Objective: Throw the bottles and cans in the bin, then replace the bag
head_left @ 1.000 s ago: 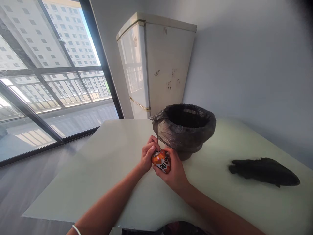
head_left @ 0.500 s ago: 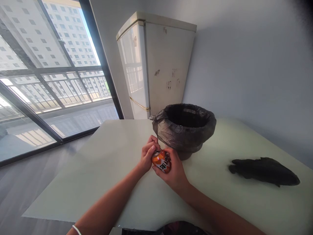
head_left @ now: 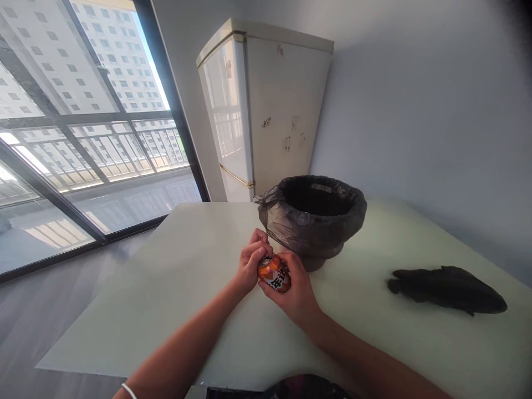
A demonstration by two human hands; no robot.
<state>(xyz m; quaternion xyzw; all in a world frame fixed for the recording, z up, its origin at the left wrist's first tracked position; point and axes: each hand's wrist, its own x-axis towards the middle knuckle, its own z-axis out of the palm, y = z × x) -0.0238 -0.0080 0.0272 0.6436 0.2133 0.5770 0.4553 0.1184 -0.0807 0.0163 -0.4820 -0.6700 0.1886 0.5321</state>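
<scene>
An orange soda can [head_left: 273,274] with black and white lettering is held tilted just above the table's middle. My right hand [head_left: 296,285] wraps around its side, thumb in front and fingers over the far side. At the can's top, my left hand [head_left: 252,263] is closed, its bent fingers pressed against the lid by the opening end; the fingertips and the pull tab are partly hidden. Just beyond both hands stands a bin [head_left: 311,233] lined with a black plastic bag, its rim covered by the bag.
On the right of the pale table [head_left: 174,288] lies a flattened black plastic bag [head_left: 449,289]. A white fridge [head_left: 282,105] stands behind the table. Glass sliding doors [head_left: 103,127] are at the left. Something dark [head_left: 303,388] shows at the table's near edge.
Both hands keep their hold on the can, and it has turned very slightly. The view has shifted a little; the bin and black bag stay put.
</scene>
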